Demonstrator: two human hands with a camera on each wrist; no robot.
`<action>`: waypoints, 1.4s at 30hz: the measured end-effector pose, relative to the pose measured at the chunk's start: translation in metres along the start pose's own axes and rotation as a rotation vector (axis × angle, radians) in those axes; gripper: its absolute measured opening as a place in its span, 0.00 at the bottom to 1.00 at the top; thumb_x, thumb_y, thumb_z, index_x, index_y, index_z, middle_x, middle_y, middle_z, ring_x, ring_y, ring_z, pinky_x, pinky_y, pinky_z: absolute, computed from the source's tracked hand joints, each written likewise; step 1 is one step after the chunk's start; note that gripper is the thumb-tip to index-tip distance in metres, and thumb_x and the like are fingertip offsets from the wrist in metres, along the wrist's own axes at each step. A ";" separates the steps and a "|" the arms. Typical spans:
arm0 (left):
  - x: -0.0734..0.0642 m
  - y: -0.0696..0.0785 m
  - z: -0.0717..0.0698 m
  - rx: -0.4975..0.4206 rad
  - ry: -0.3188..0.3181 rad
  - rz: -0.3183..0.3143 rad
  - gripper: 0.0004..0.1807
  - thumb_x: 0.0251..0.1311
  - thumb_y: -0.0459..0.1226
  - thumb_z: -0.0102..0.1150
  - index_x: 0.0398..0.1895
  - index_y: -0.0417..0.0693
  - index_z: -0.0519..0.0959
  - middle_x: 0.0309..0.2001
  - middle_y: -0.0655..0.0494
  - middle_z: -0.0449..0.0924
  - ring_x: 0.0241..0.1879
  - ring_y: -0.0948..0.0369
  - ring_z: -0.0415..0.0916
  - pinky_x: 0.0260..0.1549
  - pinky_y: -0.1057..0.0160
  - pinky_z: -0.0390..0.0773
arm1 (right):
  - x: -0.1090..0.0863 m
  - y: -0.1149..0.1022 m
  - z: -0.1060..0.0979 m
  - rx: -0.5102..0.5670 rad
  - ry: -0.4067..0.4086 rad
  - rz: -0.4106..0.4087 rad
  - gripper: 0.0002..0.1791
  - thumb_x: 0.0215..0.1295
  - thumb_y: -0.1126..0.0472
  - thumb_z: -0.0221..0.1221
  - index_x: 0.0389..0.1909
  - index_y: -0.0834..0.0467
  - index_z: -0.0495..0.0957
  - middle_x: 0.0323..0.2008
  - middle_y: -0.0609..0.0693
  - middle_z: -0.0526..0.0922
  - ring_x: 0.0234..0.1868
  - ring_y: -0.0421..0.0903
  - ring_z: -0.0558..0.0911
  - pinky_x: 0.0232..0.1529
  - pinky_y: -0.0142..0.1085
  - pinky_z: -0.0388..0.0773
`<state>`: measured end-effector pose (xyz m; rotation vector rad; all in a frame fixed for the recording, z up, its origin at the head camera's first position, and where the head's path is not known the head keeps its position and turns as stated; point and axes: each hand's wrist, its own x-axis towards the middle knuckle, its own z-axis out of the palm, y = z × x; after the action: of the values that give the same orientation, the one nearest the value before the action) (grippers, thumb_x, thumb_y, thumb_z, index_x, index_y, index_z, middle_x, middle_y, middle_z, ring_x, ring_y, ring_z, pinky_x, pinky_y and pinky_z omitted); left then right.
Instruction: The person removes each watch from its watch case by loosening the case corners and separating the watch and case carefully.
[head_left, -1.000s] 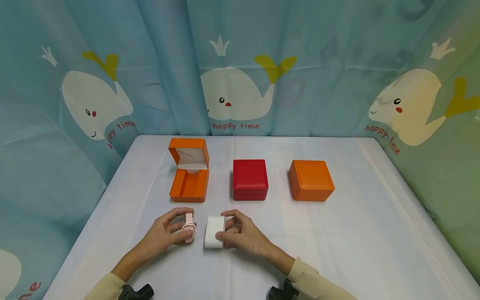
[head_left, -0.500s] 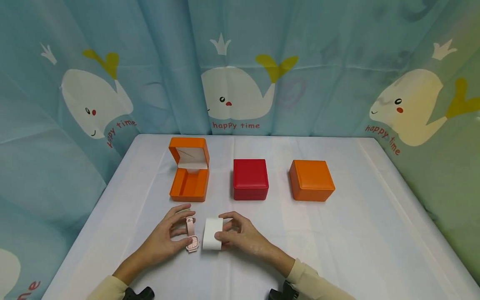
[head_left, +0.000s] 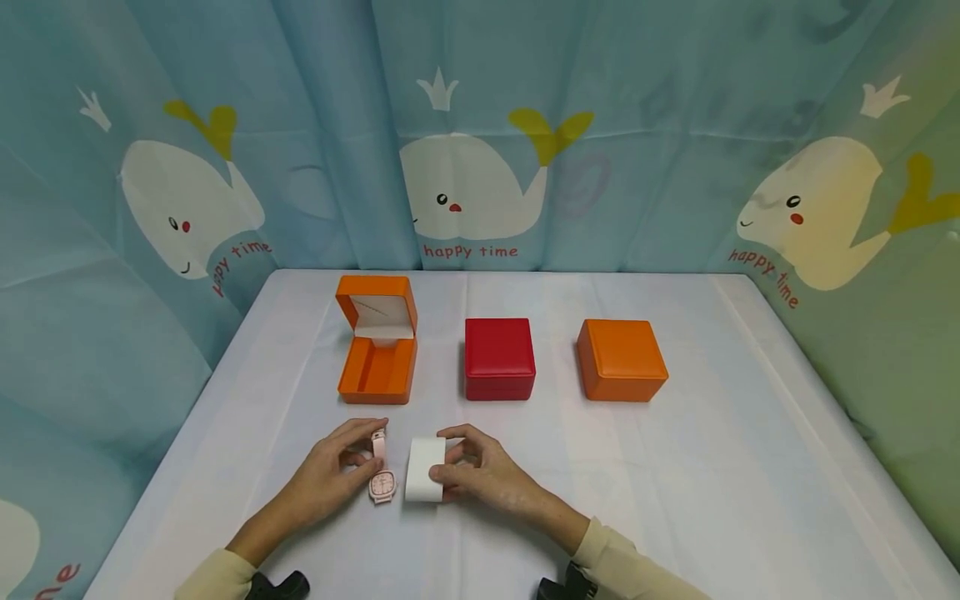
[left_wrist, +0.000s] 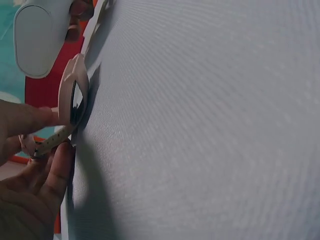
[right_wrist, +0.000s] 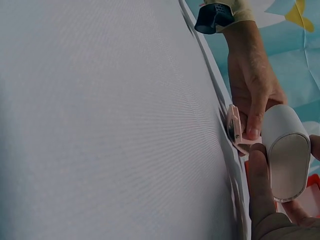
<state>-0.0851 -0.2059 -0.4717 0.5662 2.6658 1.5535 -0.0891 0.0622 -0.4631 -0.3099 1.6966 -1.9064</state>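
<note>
A pink wristwatch lies at the table's front middle, dial up, its strap stretched away from me. My left hand pinches that strap between thumb and fingers. In the left wrist view the watch appears edge-on, close above the cloth, its strap curving back into the fingers. Just right of it, my right hand grips a white oval watch cushion by its right side. The right wrist view shows the cushion's flat oval end, with fingers on both sides. Watch and cushion are apart.
Behind the left hand stands an orange box with its lid up and a compartment inside. A closed red box and a closed orange box stand to its right. A whale-print curtain hangs behind the white-covered table.
The watch, earlier partly covered by the left hand's fingers, has come down towards me, and its strap now shows extended. The cushion has shifted slightly left and nearer in the right hand.
</note>
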 end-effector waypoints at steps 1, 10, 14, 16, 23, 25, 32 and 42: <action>0.000 0.001 0.000 -0.004 0.004 -0.021 0.33 0.57 0.23 0.69 0.67 0.35 0.71 0.58 0.43 0.77 0.46 0.59 0.79 0.41 0.66 0.82 | 0.000 0.000 0.000 0.002 0.002 0.000 0.29 0.68 0.65 0.63 0.67 0.65 0.67 0.44 0.57 0.78 0.40 0.49 0.84 0.42 0.45 0.85; 0.003 0.001 -0.011 -0.067 -0.006 -0.131 0.32 0.59 0.26 0.70 0.66 0.32 0.70 0.52 0.42 0.82 0.43 0.57 0.82 0.41 0.66 0.82 | -0.001 0.001 0.002 0.002 -0.012 -0.001 0.29 0.68 0.66 0.63 0.67 0.65 0.67 0.43 0.57 0.78 0.39 0.50 0.84 0.42 0.45 0.85; 0.002 0.001 -0.016 -0.053 -0.028 -0.151 0.31 0.61 0.27 0.69 0.67 0.31 0.71 0.50 0.44 0.82 0.41 0.58 0.82 0.42 0.67 0.82 | -0.002 0.001 0.005 0.014 -0.016 -0.001 0.29 0.67 0.67 0.63 0.67 0.66 0.67 0.43 0.57 0.78 0.39 0.49 0.84 0.42 0.45 0.85; 0.001 0.001 -0.019 -0.041 -0.044 -0.161 0.31 0.62 0.28 0.68 0.68 0.30 0.70 0.50 0.45 0.82 0.42 0.58 0.81 0.42 0.67 0.82 | -0.003 0.001 0.006 0.008 -0.013 0.000 0.29 0.67 0.67 0.64 0.66 0.66 0.68 0.43 0.57 0.78 0.39 0.49 0.84 0.41 0.44 0.85; 0.002 0.002 -0.031 0.041 -0.133 -0.143 0.30 0.65 0.27 0.64 0.70 0.29 0.68 0.54 0.44 0.81 0.45 0.56 0.79 0.41 0.66 0.81 | -0.004 0.000 0.008 -0.068 0.004 -0.035 0.29 0.66 0.66 0.65 0.66 0.65 0.68 0.43 0.56 0.79 0.37 0.47 0.84 0.39 0.42 0.85; 0.002 0.002 -0.033 0.072 -0.151 -0.119 0.30 0.64 0.26 0.64 0.69 0.29 0.69 0.55 0.44 0.79 0.45 0.56 0.78 0.43 0.65 0.81 | -0.004 0.001 0.009 -0.087 0.008 -0.046 0.29 0.65 0.66 0.66 0.66 0.65 0.68 0.43 0.55 0.79 0.36 0.46 0.84 0.38 0.41 0.85; 0.006 0.001 -0.040 0.181 -0.210 -0.056 0.28 0.64 0.26 0.64 0.67 0.29 0.71 0.55 0.49 0.77 0.47 0.57 0.77 0.47 0.58 0.81 | -0.002 0.002 0.010 -0.136 0.032 -0.091 0.29 0.65 0.67 0.66 0.65 0.65 0.69 0.43 0.56 0.78 0.33 0.45 0.85 0.36 0.36 0.84; 0.006 0.003 -0.044 0.221 -0.269 -0.072 0.26 0.68 0.29 0.61 0.67 0.28 0.70 0.54 0.50 0.74 0.50 0.54 0.71 0.45 0.61 0.76 | 0.006 0.000 0.009 -0.148 0.063 -0.100 0.30 0.64 0.67 0.66 0.65 0.65 0.67 0.45 0.56 0.75 0.35 0.45 0.84 0.37 0.38 0.85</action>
<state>-0.0978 -0.2394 -0.4463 0.6263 2.6308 1.0843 -0.0895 0.0512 -0.4625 -0.4019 1.9017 -1.8820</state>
